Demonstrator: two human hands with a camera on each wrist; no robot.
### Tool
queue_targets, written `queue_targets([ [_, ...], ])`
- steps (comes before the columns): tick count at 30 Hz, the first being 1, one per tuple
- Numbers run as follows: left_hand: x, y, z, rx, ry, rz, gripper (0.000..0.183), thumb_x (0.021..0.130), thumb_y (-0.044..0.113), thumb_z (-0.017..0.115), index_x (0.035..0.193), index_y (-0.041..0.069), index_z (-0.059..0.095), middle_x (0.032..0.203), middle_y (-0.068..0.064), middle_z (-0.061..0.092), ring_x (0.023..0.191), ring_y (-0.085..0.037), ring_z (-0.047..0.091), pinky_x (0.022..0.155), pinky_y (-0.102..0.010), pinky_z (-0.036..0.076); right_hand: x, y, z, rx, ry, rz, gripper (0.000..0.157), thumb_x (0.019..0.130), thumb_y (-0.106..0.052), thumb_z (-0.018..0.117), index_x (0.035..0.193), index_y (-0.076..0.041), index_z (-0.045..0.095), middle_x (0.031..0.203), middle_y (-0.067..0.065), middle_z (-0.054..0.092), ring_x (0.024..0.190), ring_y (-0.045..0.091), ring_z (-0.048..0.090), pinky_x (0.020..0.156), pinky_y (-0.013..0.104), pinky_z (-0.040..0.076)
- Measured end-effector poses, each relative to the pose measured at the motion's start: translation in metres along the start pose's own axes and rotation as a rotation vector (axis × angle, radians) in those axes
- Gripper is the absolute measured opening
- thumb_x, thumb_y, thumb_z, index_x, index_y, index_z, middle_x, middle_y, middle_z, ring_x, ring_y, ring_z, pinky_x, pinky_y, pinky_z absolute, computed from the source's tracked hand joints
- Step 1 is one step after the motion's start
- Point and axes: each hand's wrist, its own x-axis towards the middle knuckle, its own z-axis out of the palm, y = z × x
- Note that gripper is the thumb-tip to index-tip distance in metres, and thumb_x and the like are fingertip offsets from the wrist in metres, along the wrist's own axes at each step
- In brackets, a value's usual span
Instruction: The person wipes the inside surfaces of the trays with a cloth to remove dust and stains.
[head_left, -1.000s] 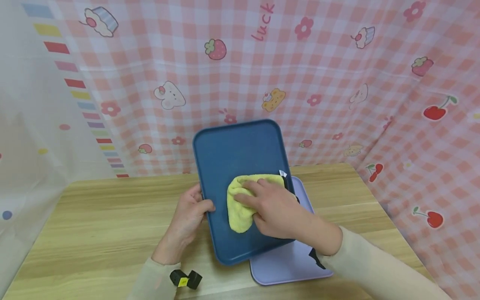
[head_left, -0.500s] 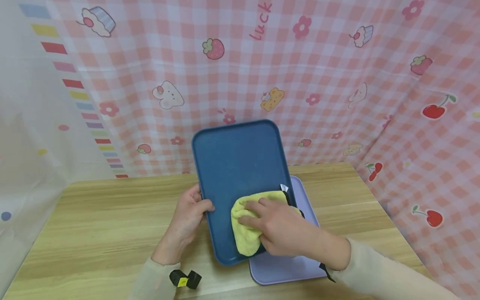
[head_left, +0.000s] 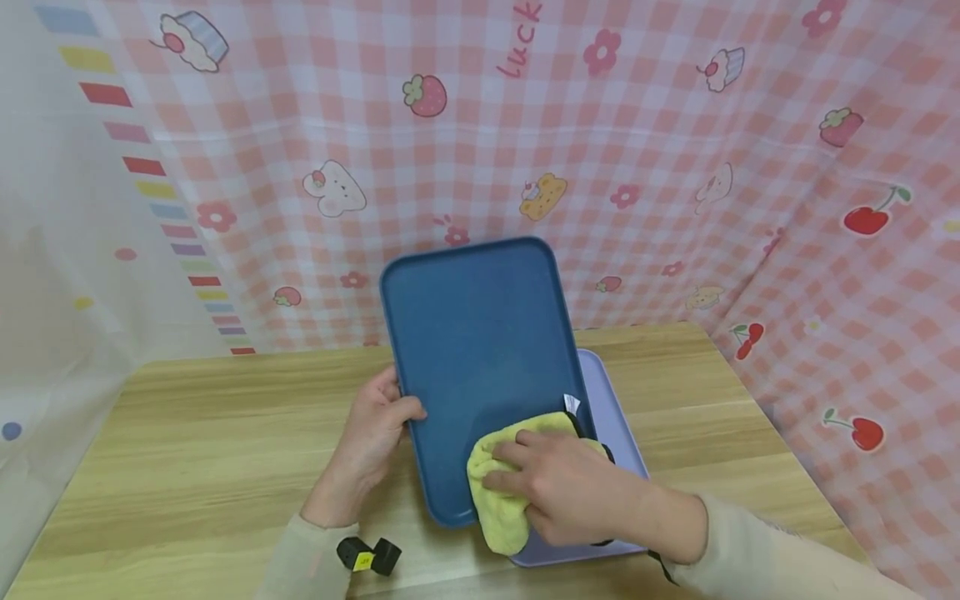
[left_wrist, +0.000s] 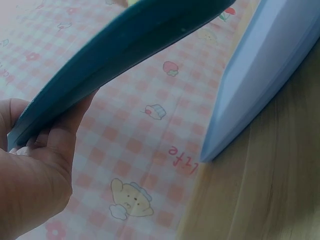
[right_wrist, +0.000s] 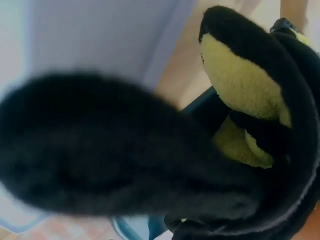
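Observation:
My left hand [head_left: 375, 429] grips the left edge of a dark blue rectangular tray [head_left: 480, 333], thumb over the rim and fingers behind it. The tray is tilted up, facing me. In the left wrist view the same hand [left_wrist: 40, 180] pinches the tray's edge [left_wrist: 115, 55]. My right hand [head_left: 573, 487] holds a bunched yellow towel [head_left: 502, 521] at the tray's lower right corner, part of it hanging past the bottom rim. The towel's black side and yellow side [right_wrist: 242, 77] fill much of the right wrist view. A light purple tray [head_left: 611, 408] lies behind, partly hidden.
The wooden table [head_left: 225, 450] extends to both sides of the trays. A pink checked curtain [head_left: 465, 167] with cartoon prints hangs along the back and right. A black device with a yellow label [head_left: 367, 557] sits at my left wrist.
My right hand has slid the towel down the blue tray, from its middle to the lower right corner and over the bottom rim. The left hand and tray stay nearly still.

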Motion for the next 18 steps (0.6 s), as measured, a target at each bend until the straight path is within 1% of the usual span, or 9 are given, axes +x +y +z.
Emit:
queue_targets([
  [2,0.000,0.001,-0.001,0.000,0.004,0.002,0.065,0.073,-0.018,0.048,0.138,-0.012,0.058,0.115,-0.015,0.075,0.095,-0.018,0.074,0.080,-0.032,0.060,-0.002,-0.001,0.001,-0.001,0.002,-0.006,0.052,0.066,-0.001,0.062,0.113,-0.018,0.077,0.107,-0.001,0.067,0.091,0.016,0.063,0.079,0.030,0.053],
  [6,0.001,0.002,-0.001,-0.011,0.003,0.011,0.064,0.073,-0.019,0.048,0.136,-0.014,0.057,0.118,-0.019,0.074,0.098,-0.019,0.074,0.082,-0.032,0.060,-0.005,-0.001,0.001,-0.018,0.009,-0.006,0.050,0.065,-0.001,0.062,0.109,-0.019,0.076,0.102,-0.004,0.065,0.082,0.014,0.057,0.074,0.028,0.050],
  [9,0.001,0.001,-0.001,-0.015,0.001,0.010,0.064,0.073,-0.019,0.047,0.136,-0.014,0.057,0.117,-0.018,0.075,0.097,-0.019,0.074,0.082,-0.033,0.060,-0.009,0.000,0.001,-0.026,0.017,0.001,0.049,0.064,-0.001,0.063,0.107,-0.019,0.076,0.100,-0.004,0.065,0.079,0.015,0.054,0.073,0.028,0.050],
  [13,0.001,0.001,-0.002,-0.015,0.003,0.011,0.065,0.073,-0.019,0.047,0.136,-0.014,0.057,0.115,-0.016,0.076,0.097,-0.020,0.074,0.081,-0.034,0.061,-0.015,0.003,0.001,-0.024,0.009,0.015,0.049,0.064,0.000,0.064,0.107,-0.018,0.077,0.103,-0.002,0.067,0.083,0.016,0.060,0.078,0.030,0.053],
  [18,0.001,0.000,-0.003,-0.011,-0.003,0.013,0.065,0.073,-0.019,0.048,0.137,-0.013,0.057,0.115,-0.016,0.075,0.097,-0.020,0.074,0.081,-0.034,0.061,-0.022,0.008,-0.002,-0.005,-0.030,0.050,0.046,0.068,0.000,0.065,0.109,-0.017,0.079,0.105,0.000,0.070,0.092,0.018,0.066,0.086,0.033,0.056],
])
